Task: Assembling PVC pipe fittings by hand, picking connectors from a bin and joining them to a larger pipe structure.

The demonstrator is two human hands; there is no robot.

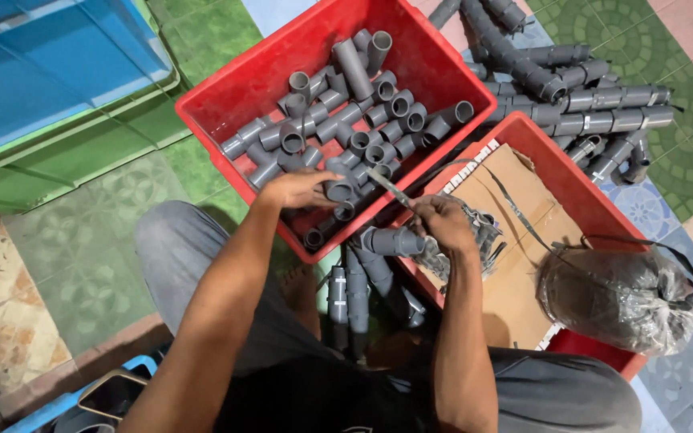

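My left hand (pixel 297 189) reaches into a red crate (pixel 234 80) full of several grey plastic pipe fittings (pixel 354 120) and grips a grey elbow fitting (pixel 338 190) near the crate's front edge. My right hand (pixel 441 222) holds a thin metal blade-like tool (pixel 389 187) pointing toward that fitting, and rests on a grey pipe piece (pixel 391 240) lying between the crates. Several assembled grey pipe sections (pixel 354 293) lie below, between my knees.
A second red crate (pixel 579 192) on the right holds cardboard (pixel 515 273) and a tied plastic bag (pixel 623 297) of dark parts. A heap of joined grey pipes (pixel 587 96) lies at the top right. Blue and green crates (pixel 50 88) stand at the upper left on the tiled floor.
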